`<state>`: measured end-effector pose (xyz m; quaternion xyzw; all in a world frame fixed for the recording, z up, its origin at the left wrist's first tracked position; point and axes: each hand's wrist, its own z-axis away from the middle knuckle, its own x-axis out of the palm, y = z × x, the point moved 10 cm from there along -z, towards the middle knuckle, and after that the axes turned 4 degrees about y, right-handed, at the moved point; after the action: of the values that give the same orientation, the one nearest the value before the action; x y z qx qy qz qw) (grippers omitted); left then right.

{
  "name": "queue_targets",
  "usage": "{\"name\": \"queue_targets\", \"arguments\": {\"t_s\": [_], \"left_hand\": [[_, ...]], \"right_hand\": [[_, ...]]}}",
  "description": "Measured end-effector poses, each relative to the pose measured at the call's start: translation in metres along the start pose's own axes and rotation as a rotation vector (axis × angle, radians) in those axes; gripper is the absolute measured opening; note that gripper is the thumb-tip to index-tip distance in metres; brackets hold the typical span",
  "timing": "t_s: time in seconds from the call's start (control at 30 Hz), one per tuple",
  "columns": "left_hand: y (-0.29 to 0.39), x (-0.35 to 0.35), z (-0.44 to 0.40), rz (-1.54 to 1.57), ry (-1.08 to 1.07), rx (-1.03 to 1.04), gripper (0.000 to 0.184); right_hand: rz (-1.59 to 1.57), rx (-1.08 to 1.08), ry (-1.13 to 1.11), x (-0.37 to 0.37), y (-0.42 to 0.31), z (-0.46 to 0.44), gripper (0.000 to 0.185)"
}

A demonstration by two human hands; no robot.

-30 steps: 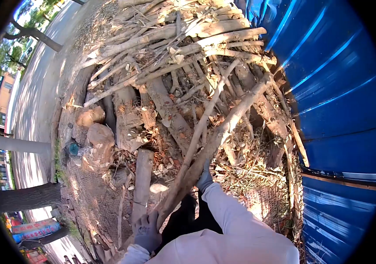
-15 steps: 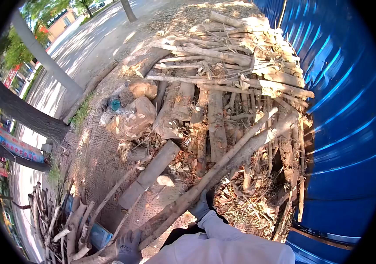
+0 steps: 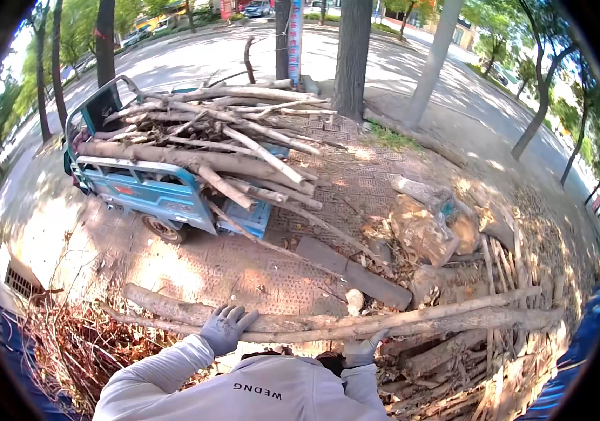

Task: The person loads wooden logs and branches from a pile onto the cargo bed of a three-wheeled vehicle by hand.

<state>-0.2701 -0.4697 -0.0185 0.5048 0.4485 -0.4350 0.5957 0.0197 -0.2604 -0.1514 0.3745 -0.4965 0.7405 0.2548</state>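
Head view: left hand (image 3: pixel 225 330), half-open, fingers parted, grips two poles (image 3: pixel 314 323) from above; right hand (image 3: pixel 363 351) curls under them, fingers partly hidden. Cart (image 3: pixel 147 188) beyond left hand.

Two hands (image 3: pixel 224 330) (image 3: pixel 360 351), two held branches (image 3: pixel 173 306) (image 3: pixel 454 307), one blue cart (image 3: pixel 149 184).
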Motion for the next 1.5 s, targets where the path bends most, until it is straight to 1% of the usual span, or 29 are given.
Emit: {"name": "queue_targets", "arguments": {"t_s": [0.07,0.1,0.13,0.27,0.3,0.4,0.47,0.53,0.6,0.63,0.67,0.73,0.83,0.87,0.93,0.97,1.0,1.07,1.1,1.13,1.17,1.23,1.3,1.33,1.37,1.4,1.43,1.47,1.5], "left_hand": [[-0.013,-0.007,0.018,-0.019,0.038,-0.074,0.068],[-0.027,-0.016,0.037,0.016,0.072,-0.138,0.069],[-0.04,-0.023,0.053,0.045,0.112,-0.198,0.07],[-0.075,-0.025,0.13,0.102,0.281,-0.452,0.067],[-0.076,-0.024,0.148,0.11,0.317,-0.514,0.066],[-0.071,-0.013,0.186,0.076,0.391,-0.705,0.065],[-0.07,0.009,0.2,0.067,0.369,-0.818,0.079],[-0.064,0.021,0.204,0.022,0.432,-0.945,0.076],[-0.06,0.026,0.197,0.005,0.523,-1.053,0.071],[-0.059,0.026,0.186,-0.001,0.529,-1.072,0.071],[-0.061,0.027,0.178,0.028,0.528,-1.146,0.071],[-0.064,0.022,0.166,0.053,0.516,-1.243,0.071],[-0.11,0.013,0.13,0.28,0.495,-1.282,0.088],[-0.128,0.0,0.118,0.308,0.576,-1.256,0.084],[-0.162,-0.032,0.096,0.476,0.558,-1.355,0.086],[-0.188,-0.039,0.09,0.523,0.604,-1.323,0.081],[-0.219,-0.042,0.082,0.574,0.648,-1.286,0.076],[-0.297,-0.071,0.045,1.1,0.76,-1.107,0.069],[-0.332,-0.069,0.036,1.147,0.739,-1.084,0.066],[-0.361,-0.069,0.027,1.193,0.717,-1.051,0.063],[-0.378,-0.077,0.01,1.216,0.725,-1.066,0.062],[-0.403,-0.084,-0.02,1.351,0.768,-1.055,0.062],[-0.417,-0.076,-0.04,1.425,0.799,-1.009,0.06],[-0.421,-0.067,-0.046,1.46,0.717,-1.122,0.054],[-0.418,-0.069,-0.063,1.479,0.734,-1.053,0.049],[-0.408,-0.066,-0.078,1.5,0.75,-0.99,0.043],[-0.413,-0.06,-0.086,1.499,0.763,-0.987,0.04],[-0.413,-0.05,-0.095,1.506,0.775,-0.988,0.036],[-0.414,-0.04,-0.1,1.523,0.801,-0.997,0.034]], "right_hand": [[-0.125,0.113,0.105,0.024,0.02,-0.003,0.074],[-0.005,0.057,0.084,0.058,0.024,-0.004,0.074],[-0.028,0.178,-0.071,0.076,0.048,-0.015,0.075],[-0.021,0.427,-0.318,0.154,0.126,-0.026,0.078],[-0.051,0.503,-0.247,0.142,0.156,-0.042,0.079],[0.013,0.667,-0.322,0.196,0.214,-0.047,0.078],[0.066,0.84,-0.351,0.222,0.257,-0.052,0.078],[0.04,1.04,-0.413,0.242,0.301,-0.06,0.067],[0.158,1.104,-0.423,0.271,0.336,-0.074,0.061],[0.231,1.047,-0.439,0.29,0.347,-0.083,0.057],[0.226,1.034,-0.606,0.339,0.342,-0.076,0.054],[0.219,1.103,-0.701,0.369,0.381,-0.093,0.053],[0.485,0.947,-0.712,0.431,0.4,-0.129,0.065],[0.515,0.843,-0.741,0.446,0.427,-0.152,0.067],[0.623,0.937,-0.766,0.498,0.443,-0.159,0.064],[0.691,0.876,-0.774,0.532,0.442,-0.165,0.063],[0.762,0.812,-0.778,0.561,0.443,-0.174,0.063],[0.823,0.595,-1.022,0.6,0.54,-0.243,0.066],[0.772,0.405,-1.117,0.619,0.553,-0.254,0.066],[0.845,0.128,-1.155,0.632,0.513,-0.244,0.065],[0.721,0.317,-1.122,0.618,0.488,-0.222,0.083],[0.64,0.432,-1.1,0.551,0.461,-0.175,0.085],[0.658,0.692,-1.09,0.43,0.456,-0.101,0.087],[0.633,0.886,-1.044,0.378,0.457,-0.077,0.088],[0.559,1.074,-0.929,0.339,0.457,-0.069,0.09],[0.295,1.467,-0.601,0.297,0.472,-0.075,0.07],[0.348,1.37,-0.585,0.329,0.434,-0.084,0.054],[0.352,1.369,-0.581,0.322,0.443,-0.096,0.054],[0.555,1.237,-0.71,0.309,0.457,-0.114,0.052]]}}
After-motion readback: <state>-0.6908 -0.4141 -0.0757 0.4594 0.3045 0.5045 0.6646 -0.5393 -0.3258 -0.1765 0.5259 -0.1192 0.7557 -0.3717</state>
